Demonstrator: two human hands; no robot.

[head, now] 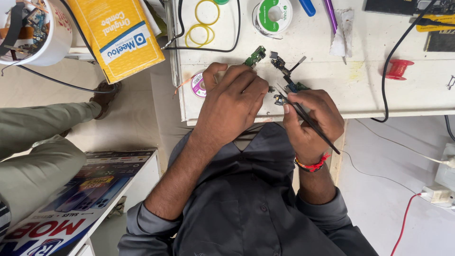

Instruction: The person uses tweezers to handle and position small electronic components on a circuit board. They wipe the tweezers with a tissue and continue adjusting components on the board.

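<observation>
My left hand [232,102] rests on the near edge of the white workbench [360,90], fingers curled over something small that I cannot make out. My right hand [310,118] grips black tweezers [303,116], their tips at a small dark circuit part [279,99] between my two hands. A green circuit board [255,56] lies just beyond my left hand. Another small dark board [279,63] lies beyond the tweezer tips. A red thread band circles my right wrist.
A solder wire spool [274,14], yellow rubber bands [201,28], a black cable [393,57], a red spool [399,68] and a small tape roll [198,85] sit on the bench. A yellow box [118,35] and white bowl [45,33] lie left. Another person's leg [38,142] is beside me.
</observation>
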